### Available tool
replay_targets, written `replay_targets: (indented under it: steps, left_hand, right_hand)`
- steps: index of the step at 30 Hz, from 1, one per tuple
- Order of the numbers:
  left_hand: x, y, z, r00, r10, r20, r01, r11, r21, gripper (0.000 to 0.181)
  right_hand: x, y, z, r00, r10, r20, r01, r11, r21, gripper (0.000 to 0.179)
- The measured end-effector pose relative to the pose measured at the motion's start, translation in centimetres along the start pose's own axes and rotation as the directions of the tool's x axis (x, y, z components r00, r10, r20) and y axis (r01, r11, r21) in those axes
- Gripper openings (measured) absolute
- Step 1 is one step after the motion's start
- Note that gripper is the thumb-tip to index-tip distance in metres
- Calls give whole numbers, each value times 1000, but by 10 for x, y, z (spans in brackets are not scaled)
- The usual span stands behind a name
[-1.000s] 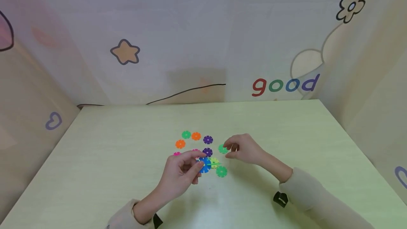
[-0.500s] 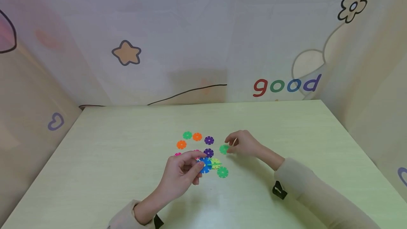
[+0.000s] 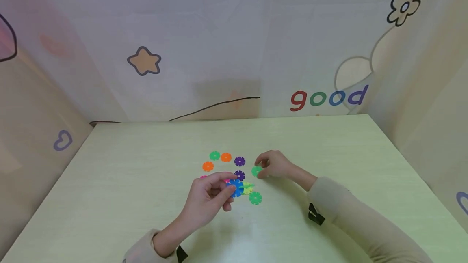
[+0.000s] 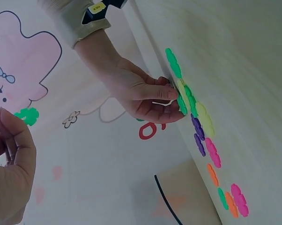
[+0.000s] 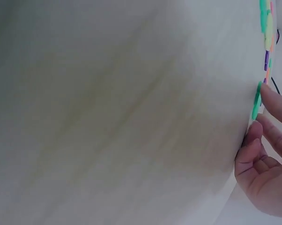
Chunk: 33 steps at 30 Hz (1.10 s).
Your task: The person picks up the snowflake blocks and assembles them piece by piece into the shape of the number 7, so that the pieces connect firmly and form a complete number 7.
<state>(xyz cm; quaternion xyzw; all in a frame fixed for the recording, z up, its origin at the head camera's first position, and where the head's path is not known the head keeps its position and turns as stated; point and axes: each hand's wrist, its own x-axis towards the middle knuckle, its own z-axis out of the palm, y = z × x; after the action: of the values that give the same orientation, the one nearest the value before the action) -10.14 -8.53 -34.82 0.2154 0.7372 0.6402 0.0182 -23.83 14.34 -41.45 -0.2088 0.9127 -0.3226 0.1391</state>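
In the head view my left hand (image 3: 206, 198) pinches a blue notched plastic snowflake disc (image 3: 238, 188) between thumb and fingers, above the table. A green disc (image 4: 27, 116) sticks out from it, edge-on in the head view. On the right, my right hand (image 3: 276, 164) has thumb and fingertips at opposite edges of another green disc (image 3: 256, 171), gripping it at the tabletop. The right wrist view shows that disc's edge (image 5: 256, 101) between thumb and fingers. Just past the blue disc lies a yellow disc (image 3: 248, 190), partly covered by the held pieces.
Loose discs lie around the left hand: green (image 3: 215, 155), orange (image 3: 226, 157), another orange (image 3: 208, 166), and two purple ones (image 3: 239, 161). A green disc (image 3: 255, 198) is nearest the front. Pink discs (image 4: 213, 152) are partly hidden in the head view. A printed curtain (image 3: 226, 44) encloses the table (image 3: 109, 182).
My right hand has moved slightly left and closed its thumb and fingers in on the green disc. The left hand stays in place, with the blue disc tilted a little.
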Motion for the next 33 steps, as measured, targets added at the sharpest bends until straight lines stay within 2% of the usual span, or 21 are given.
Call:
replay_targets:
  steps: [6, 10, 14, 20, 25, 33]
  left_hand:
    - [0, -1, -2, 1000, -5, 29, 6, 999, -38, 28]
    - [1, -2, -3, 999, -5, 53, 10, 997, -82, 31]
    - [1, -3, -5, 997, -8, 74, 18, 992, -128, 33]
    - [3, -3, -7, 994, -62, 85, 75, 984, -160, 37]
    - [4, -3, -9, 992, -78, 94, 92, 984, -155, 36]
    - [6, -4, -11, 990, -85, 115, 106, 975, -195, 35]
  right_hand:
    - [0, -3, 0, 999, 32, -14, -32, 999, -13, 20]
    - [-3, -3, -3, 1000, 11, -25, -11, 1000, 9, 17]
    - [-8, -3, -6, 999, 8, -32, -5, 997, 81, 16]
    - [-18, -8, -12, 999, 30, -24, -25, 981, 193, 18]
    - [-29, -15, -15, 999, -9, -49, 20, 969, 246, 19]
    - [-45, -25, -21, 994, -55, -94, 82, 947, 310, 17]
